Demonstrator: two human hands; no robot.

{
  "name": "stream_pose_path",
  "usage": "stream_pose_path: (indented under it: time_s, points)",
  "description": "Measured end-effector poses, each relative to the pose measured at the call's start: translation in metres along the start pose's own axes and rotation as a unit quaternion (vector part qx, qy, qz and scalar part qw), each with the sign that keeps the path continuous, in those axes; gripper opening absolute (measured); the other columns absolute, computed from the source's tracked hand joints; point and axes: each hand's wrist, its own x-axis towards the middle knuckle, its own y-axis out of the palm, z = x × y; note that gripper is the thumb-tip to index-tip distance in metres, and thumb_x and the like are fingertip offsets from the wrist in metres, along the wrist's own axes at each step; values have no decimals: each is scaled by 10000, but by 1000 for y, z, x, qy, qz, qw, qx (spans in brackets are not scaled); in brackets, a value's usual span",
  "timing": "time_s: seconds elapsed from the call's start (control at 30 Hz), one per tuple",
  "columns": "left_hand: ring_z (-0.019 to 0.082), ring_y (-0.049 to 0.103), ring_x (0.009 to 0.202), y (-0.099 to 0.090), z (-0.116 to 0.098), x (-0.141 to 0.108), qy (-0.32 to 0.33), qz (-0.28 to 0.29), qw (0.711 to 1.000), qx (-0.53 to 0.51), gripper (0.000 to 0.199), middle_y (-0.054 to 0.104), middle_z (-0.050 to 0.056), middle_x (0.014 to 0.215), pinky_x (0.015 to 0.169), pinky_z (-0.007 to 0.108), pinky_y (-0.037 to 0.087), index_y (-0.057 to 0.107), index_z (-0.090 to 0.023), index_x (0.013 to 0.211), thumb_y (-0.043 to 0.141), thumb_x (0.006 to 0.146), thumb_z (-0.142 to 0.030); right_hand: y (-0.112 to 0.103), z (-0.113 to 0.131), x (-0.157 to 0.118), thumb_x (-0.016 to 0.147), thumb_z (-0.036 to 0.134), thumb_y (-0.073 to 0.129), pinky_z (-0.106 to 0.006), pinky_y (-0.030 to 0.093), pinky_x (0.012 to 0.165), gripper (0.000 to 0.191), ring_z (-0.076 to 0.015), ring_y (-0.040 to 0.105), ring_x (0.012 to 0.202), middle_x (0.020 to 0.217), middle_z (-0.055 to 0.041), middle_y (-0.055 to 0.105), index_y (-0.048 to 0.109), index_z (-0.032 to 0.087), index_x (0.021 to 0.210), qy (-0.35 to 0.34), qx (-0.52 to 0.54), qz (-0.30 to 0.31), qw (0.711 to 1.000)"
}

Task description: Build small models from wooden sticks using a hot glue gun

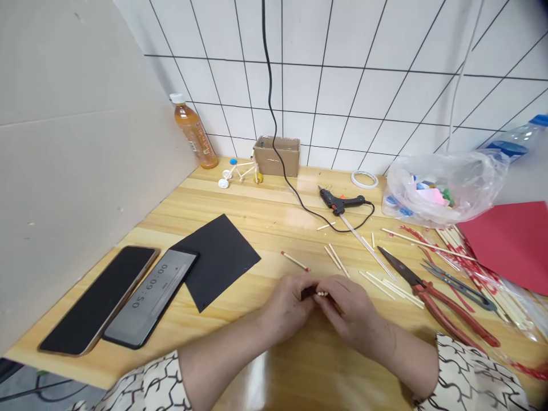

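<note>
My left hand [286, 307] and my right hand [354, 308] meet above the front of the table, fingers closed together. Between the fingertips shows a row of pale ends of small wooden sticks [322, 293]; the rest of their length is hidden by my fingers. Just beyond the hands lie a stick with red ends [295, 261] and a pair of short plain sticks [337, 258]. To the right of my right hand are several more cut sticks [391, 287] and red-handled shears [436, 297].
A black glue gun [340, 201] with its cord lies farther back, near a cardboard box [280, 157]. On the left are black paper [220, 262], a phone showing a timer [152, 299] and a dark phone [98, 299]. Scissors [460, 285] and a plastic bag [445, 188] are at right.
</note>
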Motion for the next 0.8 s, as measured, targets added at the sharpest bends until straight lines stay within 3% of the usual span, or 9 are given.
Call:
stream_pose_path:
  time_s: [0.43, 0.57, 0.67, 0.8]
  points:
    - [158, 570, 799, 0, 5, 0, 16, -1, 1000, -21, 307, 664, 12, 815, 735, 244, 432, 686, -156, 875, 460, 699, -45, -3, -1, 2, 842, 151, 433, -271, 452, 629, 121, -150, 567, 697, 753, -47, 623, 546, 189, 822, 22, 20, 5, 1000]
    - [145, 550, 772, -2, 1, 2, 4, 13, 998, -60, 255, 652, 10, 797, 711, 235, 411, 682, -157, 867, 459, 753, -105, -8, -3, 6, 823, 216, 486, -236, 430, 547, 105, -125, 539, 585, 652, -10, 604, 584, 188, 796, 113, 67, 7, 991]
    - [116, 490, 658, -5, 2, 4, -24, 27, 995, -89, 208, 582, -6, 654, 636, 219, 369, 668, -132, 755, 489, 791, -230, -12, -3, 10, 812, 311, 518, -215, 392, 466, 168, -104, 481, 493, 550, 16, 548, 579, 176, 734, 203, 142, 5, 969]
    - [76, 378, 539, -10, 5, 5, -76, 28, 990, -116, 291, 451, -30, 538, 530, 210, 289, 614, -111, 624, 543, 763, -357, -14, -1, 15, 776, 390, 566, -216, 416, 479, 233, -106, 516, 516, 575, 2, 582, 568, 165, 716, 241, 247, -6, 938]
